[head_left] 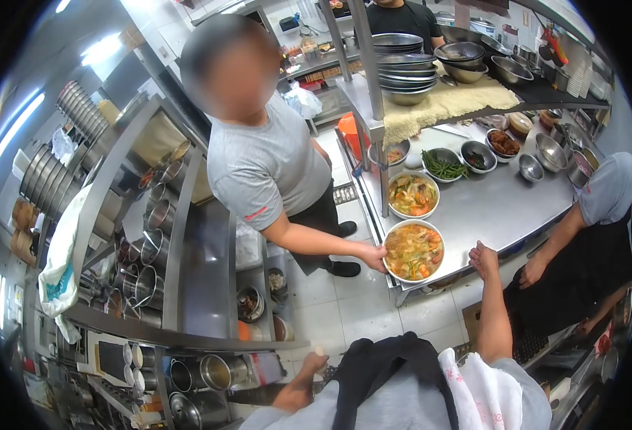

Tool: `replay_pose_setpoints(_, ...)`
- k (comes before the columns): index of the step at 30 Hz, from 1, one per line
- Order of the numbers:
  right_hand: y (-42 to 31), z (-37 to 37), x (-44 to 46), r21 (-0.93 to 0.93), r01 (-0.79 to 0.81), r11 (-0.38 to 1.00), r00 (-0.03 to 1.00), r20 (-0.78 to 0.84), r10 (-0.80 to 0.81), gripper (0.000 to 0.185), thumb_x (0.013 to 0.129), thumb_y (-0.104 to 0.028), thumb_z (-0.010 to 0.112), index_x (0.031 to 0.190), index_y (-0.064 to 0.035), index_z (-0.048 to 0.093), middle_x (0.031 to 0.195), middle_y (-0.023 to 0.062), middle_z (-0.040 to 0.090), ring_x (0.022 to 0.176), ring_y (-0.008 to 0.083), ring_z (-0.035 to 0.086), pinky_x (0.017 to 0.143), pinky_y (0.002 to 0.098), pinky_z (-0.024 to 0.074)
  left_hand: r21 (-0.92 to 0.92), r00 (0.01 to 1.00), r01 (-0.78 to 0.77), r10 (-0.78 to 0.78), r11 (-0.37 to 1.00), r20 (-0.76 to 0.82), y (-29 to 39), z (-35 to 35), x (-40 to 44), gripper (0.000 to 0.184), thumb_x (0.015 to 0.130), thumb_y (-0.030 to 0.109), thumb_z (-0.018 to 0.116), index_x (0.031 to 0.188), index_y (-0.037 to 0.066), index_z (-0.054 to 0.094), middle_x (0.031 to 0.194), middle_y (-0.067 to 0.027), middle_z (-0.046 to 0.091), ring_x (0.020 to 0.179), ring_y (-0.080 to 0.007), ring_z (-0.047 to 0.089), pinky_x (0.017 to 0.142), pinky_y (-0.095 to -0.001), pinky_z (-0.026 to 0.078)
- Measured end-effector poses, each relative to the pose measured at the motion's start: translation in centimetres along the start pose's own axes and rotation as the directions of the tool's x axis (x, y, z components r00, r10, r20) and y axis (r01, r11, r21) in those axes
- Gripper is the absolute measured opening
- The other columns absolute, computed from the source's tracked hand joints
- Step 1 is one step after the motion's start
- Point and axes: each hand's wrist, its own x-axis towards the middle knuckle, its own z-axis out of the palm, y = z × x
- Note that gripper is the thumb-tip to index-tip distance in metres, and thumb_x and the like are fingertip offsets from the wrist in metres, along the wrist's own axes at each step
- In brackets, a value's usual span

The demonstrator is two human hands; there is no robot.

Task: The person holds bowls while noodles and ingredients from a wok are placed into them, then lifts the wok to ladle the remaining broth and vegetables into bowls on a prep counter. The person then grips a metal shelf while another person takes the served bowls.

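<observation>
My right hand [483, 259] is raised at the front edge of the steel counter [488, 240], its fingers curled in, with nothing visible in them. To its left is a white bowl of soup [414, 251] with vegetables and orange pieces; a co-worker's hand [375, 256] grips that bowl's left rim. A second bowl of soup [412, 195] stands just behind it. My left hand [314, 360] hangs low at my left side, closed, with a small pale bit showing at its top that I cannot make out.
Bowls of green beans [444, 165], dark greens [478, 156] and reddish food [502, 143] line the counter's back. Stacked metal bowls [407, 72] sit on the shelf above. Another person's arm [556, 247] is close at right. A steel rack [205, 265] of pots stands left.
</observation>
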Motion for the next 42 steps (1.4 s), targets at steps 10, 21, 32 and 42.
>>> replay_pose_setpoints(10,0.2,0.3,-0.5,0.038,0.016,0.999,1.000,0.004,-0.016,0.028,0.099,-0.028,0.057,0.108,-0.0018,0.057,0.092,0.0051,0.060,0.078,0.0159,0.060,0.064,0.0326,0.0489,0.038,0.999,-0.047,0.047,0.998,0.005,-0.3,-0.6,-0.3,0.063,0.076,0.052,0.067,0.101,-0.006,0.070,0.109,-0.0307,0.066,0.110,-0.0423,0.062,0.094,-0.0440,0.048)
replay_pose_setpoints(21,2.3,-1.2,2.0,-0.003,0.019,1.000,0.998,0.059,-0.019,0.054,0.097,-0.035,0.061,0.131,0.0067,0.053,0.120,0.0167,0.063,0.104,0.0236,0.063,0.079,0.0341,0.0520,0.080,0.979,-0.200,0.202,0.977,-0.023,-3.0,1.9,2.5,0.051,0.080,0.051,0.060,0.089,0.003,0.072,0.095,-0.0267,0.069,0.100,-0.0416,0.065,0.085,-0.0481,0.051)
replay_pose_setpoints(32,1.6,2.3,-5.1,-0.903,0.379,0.200,0.872,0.277,-0.404,0.051,0.083,-0.029,0.071,0.128,-0.0058,0.063,0.147,0.0271,0.042,0.137,0.0382,0.041,0.113,0.0418,0.0355,-0.024,1.000,-0.027,0.027,0.999,-0.002,-0.6,0.2,-0.7,0.055,0.075,0.047,0.069,0.096,-0.003,0.072,0.102,-0.0283,0.069,0.104,-0.0402,0.066,0.089,-0.0448,0.051)
replay_pose_setpoints(42,1.5,1.8,-4.8,-0.902,0.382,0.202,0.876,0.284,-0.391,0.053,0.084,-0.031,0.069,0.129,-0.0048,0.062,0.147,0.0265,0.042,0.136,0.0384,0.042,0.112,0.0414,0.0368,0.035,0.999,-0.044,0.045,0.998,-0.001,-0.6,0.7,-0.3,0.054,0.078,0.050,0.065,0.098,0.000,0.072,0.106,-0.0270,0.068,0.107,-0.0408,0.063,0.091,-0.0460,0.050)
